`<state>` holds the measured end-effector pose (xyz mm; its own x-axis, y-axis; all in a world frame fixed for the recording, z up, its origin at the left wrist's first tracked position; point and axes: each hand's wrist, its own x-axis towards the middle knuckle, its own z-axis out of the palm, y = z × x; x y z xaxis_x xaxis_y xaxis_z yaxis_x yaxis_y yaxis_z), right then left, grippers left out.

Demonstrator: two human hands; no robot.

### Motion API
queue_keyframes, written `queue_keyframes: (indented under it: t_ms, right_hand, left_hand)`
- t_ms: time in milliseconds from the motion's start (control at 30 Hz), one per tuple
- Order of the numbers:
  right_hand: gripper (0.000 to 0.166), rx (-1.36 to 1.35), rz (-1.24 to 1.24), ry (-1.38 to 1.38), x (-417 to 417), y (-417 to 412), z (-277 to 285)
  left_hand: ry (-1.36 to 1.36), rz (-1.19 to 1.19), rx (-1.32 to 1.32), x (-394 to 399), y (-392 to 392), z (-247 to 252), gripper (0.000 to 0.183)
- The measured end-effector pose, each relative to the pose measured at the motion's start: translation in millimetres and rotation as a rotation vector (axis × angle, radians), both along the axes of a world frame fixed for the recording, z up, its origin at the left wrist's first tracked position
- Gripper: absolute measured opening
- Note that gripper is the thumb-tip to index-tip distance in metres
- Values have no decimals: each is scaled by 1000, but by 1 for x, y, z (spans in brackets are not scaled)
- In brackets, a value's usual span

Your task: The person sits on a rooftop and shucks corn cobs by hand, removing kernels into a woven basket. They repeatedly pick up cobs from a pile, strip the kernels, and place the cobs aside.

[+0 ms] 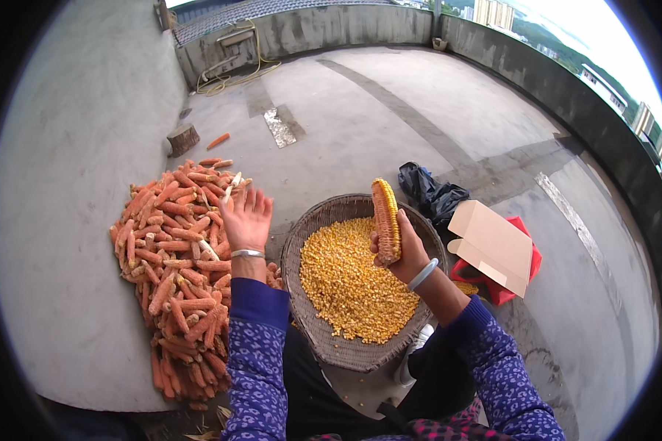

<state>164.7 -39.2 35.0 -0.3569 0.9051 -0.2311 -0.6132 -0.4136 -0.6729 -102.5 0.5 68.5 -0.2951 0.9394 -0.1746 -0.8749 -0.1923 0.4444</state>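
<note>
My right hand grips a partly shelled corn cob above a woven basket. Yellow kernels line the cob's right side, while the side facing left is bare and reddish. Loose yellow kernels lie heaped in the basket, which sits between my legs. My left hand is raised with its palm up and fingers apart, holding nothing. It hovers over the right edge of a large pile of bare orange-red cobs.
A black plastic bag, a flattened cardboard box and a red bag lie right of the basket. Behind the pile are a wooden stump and a stray cob. A yellow hose hangs by the concrete parapet.
</note>
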Motion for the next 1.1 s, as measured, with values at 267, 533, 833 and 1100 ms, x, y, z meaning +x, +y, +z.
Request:
queue_keyframes:
  t_ms: [267,533,833,1100]
  right_hand:
    - [33,214,-155,-118,-12,11,1]
    - [54,831,-127,-1072,-6,-2,-11]
    - [37,399,-117,-883,-5,5,7]
    - [60,525,-169,-1256,-12,10,-8]
  left_hand:
    - [905,-230,-171,67,2,-52,18]
    - [601,-656,87,133,-25,-54,41]
    - [360,-627,-97,119,-23,-47,39]
    - [741,-496,-16,146,-37,-65,35]
